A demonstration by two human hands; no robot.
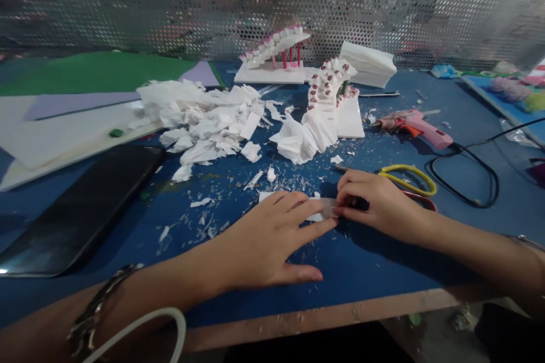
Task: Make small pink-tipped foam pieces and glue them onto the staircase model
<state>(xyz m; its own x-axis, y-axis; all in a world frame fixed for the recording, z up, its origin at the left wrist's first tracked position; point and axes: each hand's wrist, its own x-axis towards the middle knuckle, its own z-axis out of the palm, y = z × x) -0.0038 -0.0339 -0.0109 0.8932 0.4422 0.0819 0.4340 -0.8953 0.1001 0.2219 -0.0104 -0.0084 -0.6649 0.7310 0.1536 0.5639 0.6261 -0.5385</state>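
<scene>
My left hand (272, 238) lies flat on the blue tabletop, fingers stretched out and spread. Its fingers press down on a narrow strip of white paper (328, 207), whose far left corner shows beyond the knuckles. At the strip's right end, my right hand (374, 201) is closed in a pinch on the thin, partly see-through edge. Just behind the right hand lie scissors (431, 184) with yellow and reddish handles, partly covered by it. Crumpled white tissue paper (298, 139) sits beyond the hands, against a small white stepped model (326, 93) dotted with dark red.
A heap of torn white paper (213, 119) spreads at the centre left, near a black phone-like slab (85, 210). On the right rests a pink glue gun (430, 131) with a black cord (496, 181). Another stepped model (272, 71) stands before the perforated metal screen (272, 0).
</scene>
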